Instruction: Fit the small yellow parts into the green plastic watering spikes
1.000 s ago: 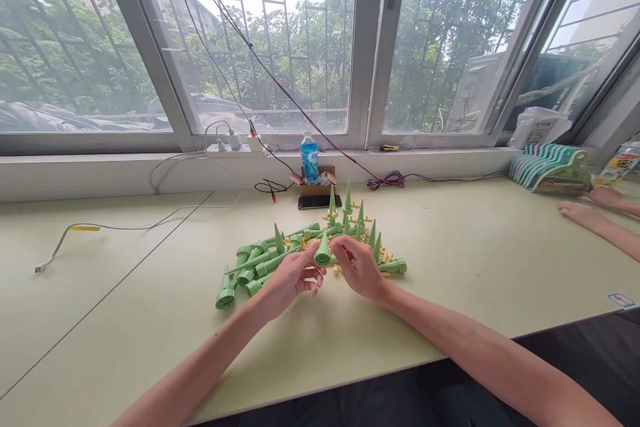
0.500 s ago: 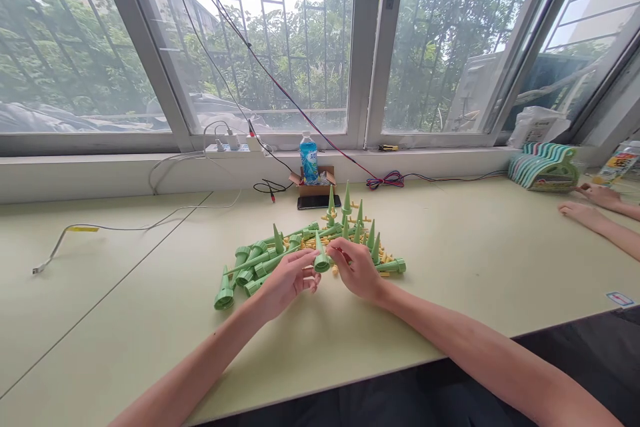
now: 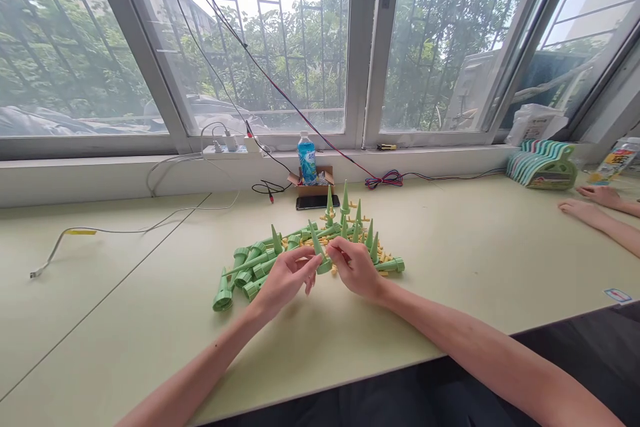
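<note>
A pile of green cone-shaped plastic spikes [image 3: 250,267] and small yellow parts [image 3: 300,240] lies on the pale green table [image 3: 450,260]. Several more spikes [image 3: 345,203] stand upright behind the pile. My left hand [image 3: 283,280] and my right hand [image 3: 355,267] meet in front of the pile. Between their fingertips they hold one green spike [image 3: 320,253], its tip pointing up and tilted left. Both hands pinch it near its wide base.
A blue-labelled bottle [image 3: 307,159] stands in a small cardboard box by the window, with a black phone [image 3: 317,202] in front. Cables [image 3: 150,220] trail over the left side. Another person's hands [image 3: 593,207] rest at the far right near stacked teal items [image 3: 543,163].
The held spike has tilted from nearly upright towards the left, and my fingers have shifted around its base. The view has drifted slightly.
</note>
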`<state>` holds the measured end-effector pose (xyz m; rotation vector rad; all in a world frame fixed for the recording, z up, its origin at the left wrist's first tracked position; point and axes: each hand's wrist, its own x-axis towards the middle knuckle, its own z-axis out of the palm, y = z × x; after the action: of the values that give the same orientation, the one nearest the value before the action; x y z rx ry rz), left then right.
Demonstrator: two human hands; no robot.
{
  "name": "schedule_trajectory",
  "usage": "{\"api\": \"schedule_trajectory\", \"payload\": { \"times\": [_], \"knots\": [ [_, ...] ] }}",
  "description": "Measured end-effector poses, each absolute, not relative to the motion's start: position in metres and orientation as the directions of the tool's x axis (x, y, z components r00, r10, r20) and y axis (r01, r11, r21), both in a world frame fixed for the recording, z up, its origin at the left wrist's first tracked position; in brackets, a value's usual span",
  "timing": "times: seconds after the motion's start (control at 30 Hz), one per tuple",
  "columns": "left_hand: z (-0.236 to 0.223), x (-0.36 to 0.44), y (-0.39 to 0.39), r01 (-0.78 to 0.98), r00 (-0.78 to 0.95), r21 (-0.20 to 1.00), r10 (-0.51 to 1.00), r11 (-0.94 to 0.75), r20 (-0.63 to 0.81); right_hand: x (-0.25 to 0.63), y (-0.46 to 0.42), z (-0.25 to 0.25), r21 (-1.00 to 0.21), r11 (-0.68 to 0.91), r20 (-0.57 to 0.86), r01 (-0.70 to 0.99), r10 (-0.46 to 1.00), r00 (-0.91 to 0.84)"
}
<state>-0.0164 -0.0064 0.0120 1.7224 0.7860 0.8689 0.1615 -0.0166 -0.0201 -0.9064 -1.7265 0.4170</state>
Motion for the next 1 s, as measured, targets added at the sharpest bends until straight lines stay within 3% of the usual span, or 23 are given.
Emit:
{"api": "schedule_trajectory", "payload": {
  "times": [0.3,0.53,0.83,1.0],
  "knots": [
    [0.007,-0.016,-0.008,0.163,0.457,0.854,0.805,-0.494,0.378,0.161,-0.018,-0.018,-0.677,0.642,0.646,0.360,0.753,-0.127],
    [-0.001,-0.019,-0.003,0.293,0.456,0.673,0.717,-0.680,0.526,0.160,-0.018,-0.019,-0.701,0.628,0.624,0.338,0.770,-0.134],
    [-0.004,-0.028,0.003,0.344,0.564,0.312,0.461,-0.886,0.685,0.160,-0.018,-0.016,-0.751,0.586,0.582,0.304,0.805,-0.113],
    [-0.004,-0.029,0.004,0.378,0.570,0.265,0.449,-0.887,0.688,0.159,-0.018,-0.018,-0.756,0.576,0.580,0.312,0.810,-0.088]
  ]
}}
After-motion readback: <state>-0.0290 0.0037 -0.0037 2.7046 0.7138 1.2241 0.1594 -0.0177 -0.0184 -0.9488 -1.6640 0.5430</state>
